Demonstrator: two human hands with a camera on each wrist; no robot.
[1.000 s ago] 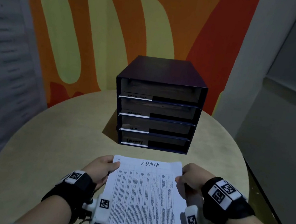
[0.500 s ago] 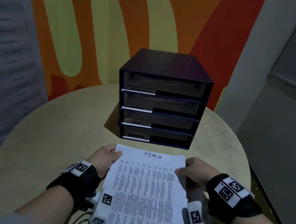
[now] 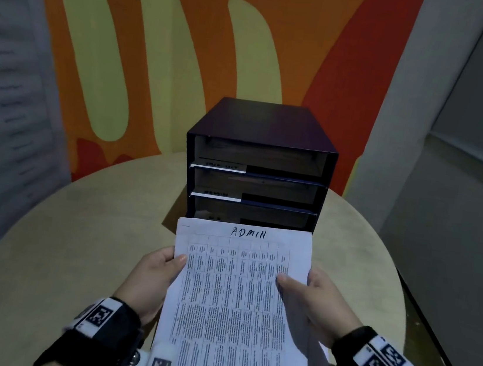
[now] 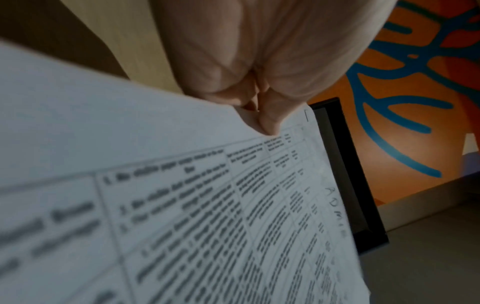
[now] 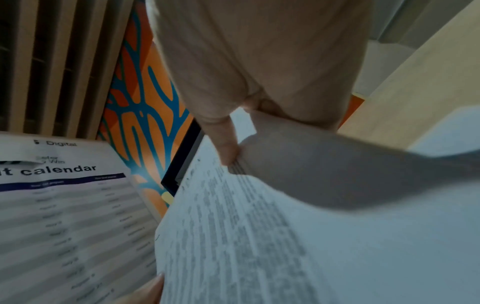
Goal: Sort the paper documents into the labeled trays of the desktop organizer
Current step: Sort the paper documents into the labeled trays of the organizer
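A white printed sheet [image 3: 234, 298] headed ADMIN in handwriting is lifted off the table, its top edge just in front of the black desktop organizer [image 3: 259, 166]. My left hand [image 3: 157, 276] pinches its left edge, thumb on top. My right hand [image 3: 308, 299] pinches the right edge the same way. The sheet [image 4: 233, 205] fills the left wrist view under my left hand [image 4: 262, 123]. In the right wrist view my right hand [image 5: 231, 152] holds the sheet [image 5: 259, 236]. The organizer's white labels are blurred; the second one [image 3: 216, 193] looks like ADMIN. The sheet hides the lowest trays.
The organizer stands at the back of a round beige table [image 3: 77, 253], against an orange and yellow painted wall. In the right wrist view a second sheet [image 5: 67, 205] headed "calendar" lies below the lifted one. Grey walls close in on both sides.
Both hands have raised the ADMIN sheet off the table and carried it forward toward the organizer; its top edge now covers the lower trays.
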